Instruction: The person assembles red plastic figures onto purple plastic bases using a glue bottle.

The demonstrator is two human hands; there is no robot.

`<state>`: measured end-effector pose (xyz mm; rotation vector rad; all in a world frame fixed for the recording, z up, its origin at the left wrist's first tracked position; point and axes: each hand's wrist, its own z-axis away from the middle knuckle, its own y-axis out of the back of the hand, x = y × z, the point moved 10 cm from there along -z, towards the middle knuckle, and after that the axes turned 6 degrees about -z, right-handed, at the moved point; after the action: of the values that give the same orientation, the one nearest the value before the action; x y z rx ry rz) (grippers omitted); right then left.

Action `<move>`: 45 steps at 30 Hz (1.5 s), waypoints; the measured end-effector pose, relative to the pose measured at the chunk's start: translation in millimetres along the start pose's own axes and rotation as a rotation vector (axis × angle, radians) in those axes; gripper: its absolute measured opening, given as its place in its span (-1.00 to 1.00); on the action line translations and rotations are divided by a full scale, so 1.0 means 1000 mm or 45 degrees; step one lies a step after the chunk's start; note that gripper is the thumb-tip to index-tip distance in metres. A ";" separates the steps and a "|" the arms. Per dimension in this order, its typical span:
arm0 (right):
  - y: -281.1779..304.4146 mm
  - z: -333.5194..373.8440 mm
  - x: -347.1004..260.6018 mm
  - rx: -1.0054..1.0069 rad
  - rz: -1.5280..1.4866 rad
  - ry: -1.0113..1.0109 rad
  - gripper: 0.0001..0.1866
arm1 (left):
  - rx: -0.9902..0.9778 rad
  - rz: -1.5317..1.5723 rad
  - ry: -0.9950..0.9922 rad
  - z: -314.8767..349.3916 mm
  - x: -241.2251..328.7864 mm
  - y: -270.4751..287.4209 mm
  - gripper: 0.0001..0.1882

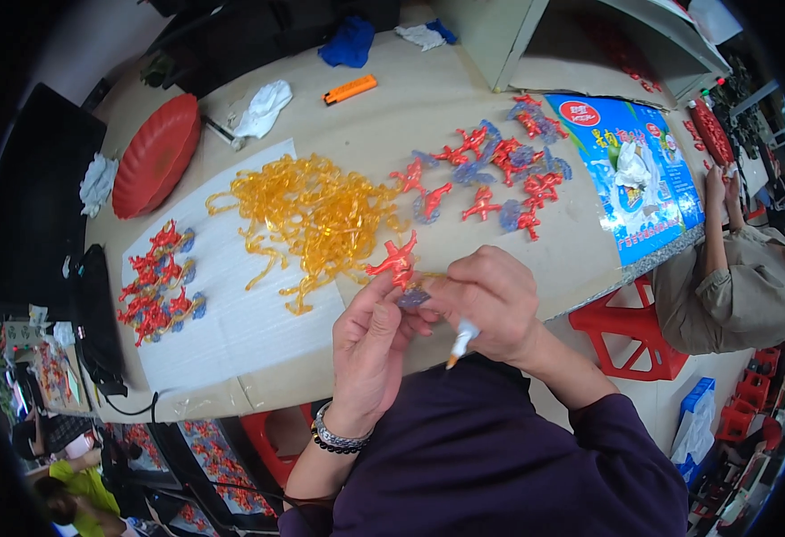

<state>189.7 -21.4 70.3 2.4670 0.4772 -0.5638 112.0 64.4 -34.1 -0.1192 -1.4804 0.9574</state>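
Near the table's front edge, my left hand pinches a small red figurine with a translucent blue base. My right hand is closed close beside it, its fingertips almost at the base. Out of the right fist sticks a slim white tool with an orange-brown tip; its exact kind is unclear. A thin yellowish bit shows at the right fingertips, partly hidden. Just beyond my hands lies a heap of translucent yellow curly plastic pieces, partly on a white sheet.
Several figurines stand grouped at left, and more red-and-blue figurines lie at right. Farther off are a red dish, an orange box cutter, tissues and a blue printed sheet. A person sits at right by a red stool.
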 end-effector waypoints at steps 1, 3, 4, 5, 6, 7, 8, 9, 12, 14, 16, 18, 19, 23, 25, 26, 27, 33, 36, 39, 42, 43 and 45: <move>-0.009 0.002 -0.010 -0.085 0.110 0.084 -0.77 | -0.003 -0.019 -0.039 0.002 0.002 0.002 -0.50; -0.017 0.004 -0.011 -0.102 0.029 0.053 -0.77 | 0.069 -0.017 -0.020 0.007 0.002 0.008 -0.52; -0.021 0.004 -0.012 -0.113 -0.036 0.031 -0.76 | 0.123 -0.013 -0.006 0.008 0.002 0.012 -0.55; -0.023 0.005 -0.014 -0.116 -0.043 0.026 -0.76 | 0.132 -0.014 -0.002 0.009 0.001 0.012 -0.55; -0.027 0.007 -0.003 -0.111 -0.243 -0.173 -0.71 | 0.175 0.045 0.018 0.009 -0.002 0.017 -0.57; -0.031 0.011 0.009 -0.105 -0.439 -0.373 -0.65 | 0.216 0.104 0.037 0.010 -0.005 0.021 -0.58; -0.029 0.009 0.008 -0.108 -0.443 -0.377 -0.65 | 0.222 0.104 0.041 0.010 -0.005 0.024 -0.58; -0.030 0.014 0.022 -0.142 -0.555 -0.625 -0.60 | 0.207 0.132 0.041 0.012 -0.005 0.026 -0.59; -0.028 0.024 0.040 -0.215 -0.707 -0.943 -0.53 | 0.183 0.157 0.035 0.015 -0.007 0.038 -0.61; -0.029 0.031 0.043 -0.254 -0.748 -1.012 -0.51 | 0.171 0.156 0.029 0.017 -0.006 0.041 -0.62; -0.019 0.024 0.035 -0.213 -0.556 -0.790 -0.60 | 0.196 0.170 0.035 0.017 -0.006 0.042 -0.62; -0.012 0.016 0.026 -0.302 -0.367 -0.641 -0.64 | 0.198 0.219 0.027 0.016 -0.004 0.042 -0.62; -0.011 0.010 0.017 -0.383 -0.180 -0.484 -0.68 | 0.197 0.265 0.016 0.016 -0.003 0.042 -0.63; 0.000 0.012 0.020 -0.277 -0.238 -0.570 -0.70 | 0.254 0.216 0.018 0.018 -0.003 0.048 -0.64; 0.012 0.013 0.017 -0.093 -0.320 -0.448 -0.66 | 0.296 0.139 0.000 0.019 -0.003 0.053 -0.59; 0.013 0.013 0.017 -0.094 -0.319 -0.450 -0.66 | 0.298 0.141 0.001 0.020 -0.003 0.053 -0.59; 0.014 0.013 0.012 -0.100 -0.295 -0.401 -0.64 | 0.307 0.057 -0.046 0.021 0.003 0.053 -0.59; 0.013 0.015 0.005 -0.104 -0.218 -0.279 -0.64 | 0.332 -0.220 -0.212 0.026 0.022 0.048 -0.60; 0.012 0.017 0.006 -0.104 -0.207 -0.288 -0.65 | 0.355 -0.312 -0.281 0.028 0.025 0.051 -0.62; 0.010 0.018 0.006 -0.104 -0.208 -0.285 -0.65 | 0.353 -0.368 -0.316 0.029 0.028 0.051 -0.63; 0.009 0.018 0.006 -0.103 -0.216 -0.287 -0.65 | 0.370 -0.389 -0.337 0.030 0.030 0.050 -0.65; 0.008 0.018 0.006 -0.104 -0.217 -0.288 -0.66 | 0.382 -0.401 -0.352 0.030 0.031 0.049 -0.65; 0.008 0.018 0.007 -0.102 -0.221 -0.292 -0.66 | 0.382 -0.397 -0.368 0.031 0.033 0.047 -0.65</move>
<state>193.7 -37.0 57.1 2.2631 0.6115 -0.8699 57.6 99.4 -32.3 0.4727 -1.5400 0.9543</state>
